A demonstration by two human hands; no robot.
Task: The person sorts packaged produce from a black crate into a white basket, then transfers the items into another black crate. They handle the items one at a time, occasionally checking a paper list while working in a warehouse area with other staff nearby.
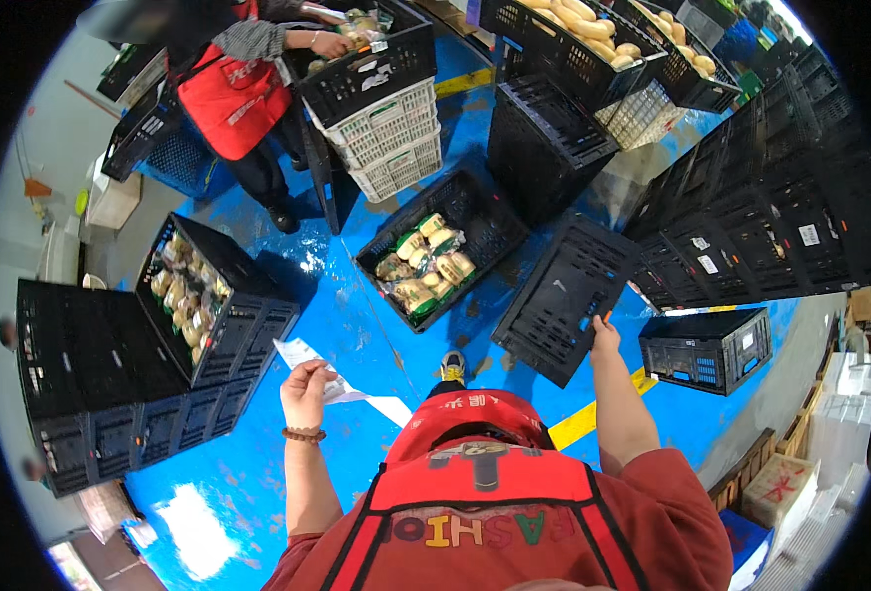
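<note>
In my left hand (306,388) is a strip of white printed paper (343,390), pinched between thumb and fingers; it hangs down towards my apron. My right hand (605,338) grips the near right edge of a black plastic crate (565,292), beside a small orange tag. This crate looks flat, perhaps folded, and is tilted; I cannot tell whether it touches the floor. Just left of it, an open black crate (483,221) on the floor holds several clear-and-green packs of pale produce (428,262) at its near end.
Black crates (95,354) line the left, one with bagged produce (188,295). A co-worker in a red apron (236,103) reaches into a black crate (369,81) on white crates (398,151). Tall black crate stacks (761,207) stand right. Pale gourd-like vegetables (579,26) fill crates behind.
</note>
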